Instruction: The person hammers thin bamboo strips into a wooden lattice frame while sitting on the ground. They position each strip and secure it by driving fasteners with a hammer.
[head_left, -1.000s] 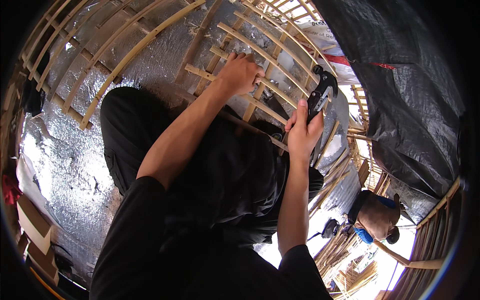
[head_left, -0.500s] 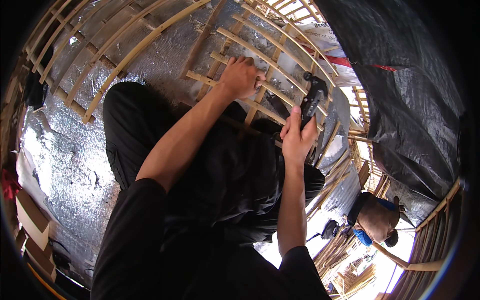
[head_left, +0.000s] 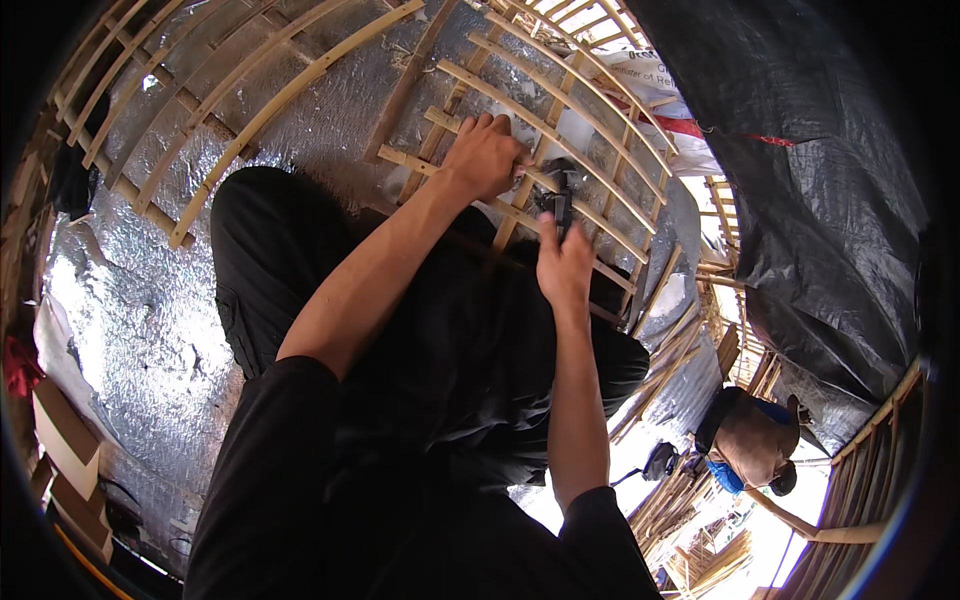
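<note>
A lattice of split bamboo slats [head_left: 510, 95] lies in front of me, its strips crossing thinner cross-pieces. My left hand [head_left: 484, 158] rests over one slat with its fingers curled in; the fingertips pinch close to a crossing, and whatever is between them is too small to make out. In my right hand [head_left: 566, 268] is a black hammer [head_left: 562, 195], gripped by its handle with the thumb along it. The hammer's head is low over the slats, just right of my left fingertips. Motion blurs it a little, and I cannot tell whether it touches the bamboo.
Another bamboo lattice [head_left: 270, 105] lies at the upper left on silvery sheeting [head_left: 150, 330]. Dark plastic sheeting [head_left: 810, 200] hangs on the right. A bent-over person [head_left: 755, 435] is at the lower right, beside piled bamboo strips [head_left: 660, 500]. Cardboard [head_left: 68, 425] stands at the left edge.
My right hand has swung the hammer down and to the left, from above the lattice's right part to beside my left fingertips. The left hand has kept its place.
</note>
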